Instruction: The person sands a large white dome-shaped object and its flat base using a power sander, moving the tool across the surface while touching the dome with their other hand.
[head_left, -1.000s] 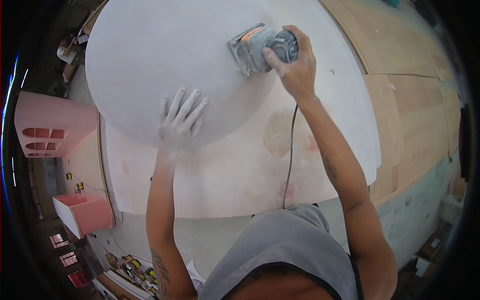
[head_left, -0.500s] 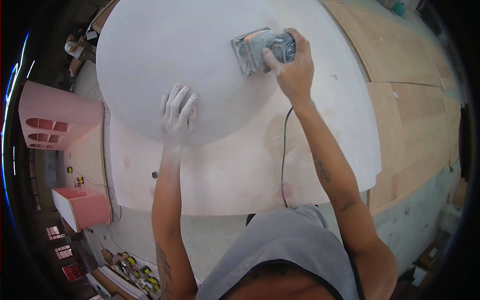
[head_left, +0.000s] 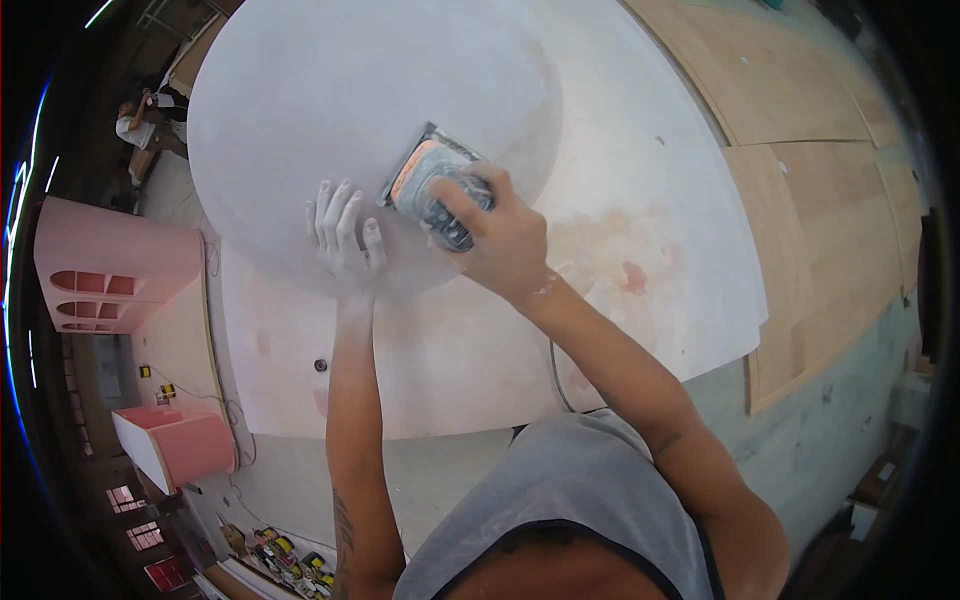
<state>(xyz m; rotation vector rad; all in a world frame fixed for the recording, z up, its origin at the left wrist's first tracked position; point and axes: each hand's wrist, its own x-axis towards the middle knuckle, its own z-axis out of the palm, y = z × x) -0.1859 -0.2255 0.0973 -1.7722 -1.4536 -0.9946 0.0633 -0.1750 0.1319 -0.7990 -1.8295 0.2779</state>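
My right hand [head_left: 500, 235] is wrapped round a dusty electric sander [head_left: 440, 185] with an orange band near its square pad. The sander lies against a large round whitish panel [head_left: 300, 90], close to its lower right part. To the left, my left hand [head_left: 343, 235], coated in white dust, lies on the same round panel with fingers stretched out and holds nothing. Beneath the round panel spreads a bigger pale board [head_left: 480, 390] with reddish stains. A dark cord [head_left: 555, 375] runs from under my right forearm toward my body.
Wooden panels [head_left: 810, 250] lie on the right. At left stand a pink cabinet [head_left: 110, 265] with arched openings and a smaller pink box [head_left: 185, 445]. Several yellow-and-black tools [head_left: 290, 560] sit at lower left. Another person [head_left: 140, 125] sits at upper left.
My right hand has brought the sander left and down over the round panel, nearer my left hand. My left hand stays on the panel, almost in place. The view has shifted slightly.
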